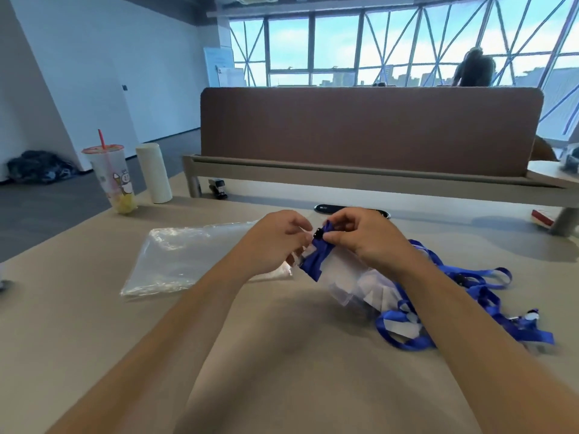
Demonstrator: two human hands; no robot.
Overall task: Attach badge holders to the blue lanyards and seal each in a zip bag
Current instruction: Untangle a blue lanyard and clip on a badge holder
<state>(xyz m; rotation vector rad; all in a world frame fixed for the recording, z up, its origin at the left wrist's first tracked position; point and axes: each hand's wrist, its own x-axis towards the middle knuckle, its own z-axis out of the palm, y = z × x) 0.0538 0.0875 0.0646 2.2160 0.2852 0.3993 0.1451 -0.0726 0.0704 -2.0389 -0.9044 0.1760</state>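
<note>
Above a beige table [282,355], the right hand [360,239] pinches a folded blue lanyard bundle with black clip [316,256]; the left hand [275,242] curls beside it, grip unclear; clear plastic zip bags [188,258] lie left.

Sunlit windows [344,48], brown partition [369,130], perhaps carpet [62,202].

Single head cam, worn, wide-angle: lines bow toward edges. Looks forward and down across table [282,355] from near side. Close range: forearms enter at bottom edge, left hand [275,242] and right hand [360,236] sit mid-frame. Upper half runs out to divider panel [369,130] and windows [391,42] on far wall.
</note>
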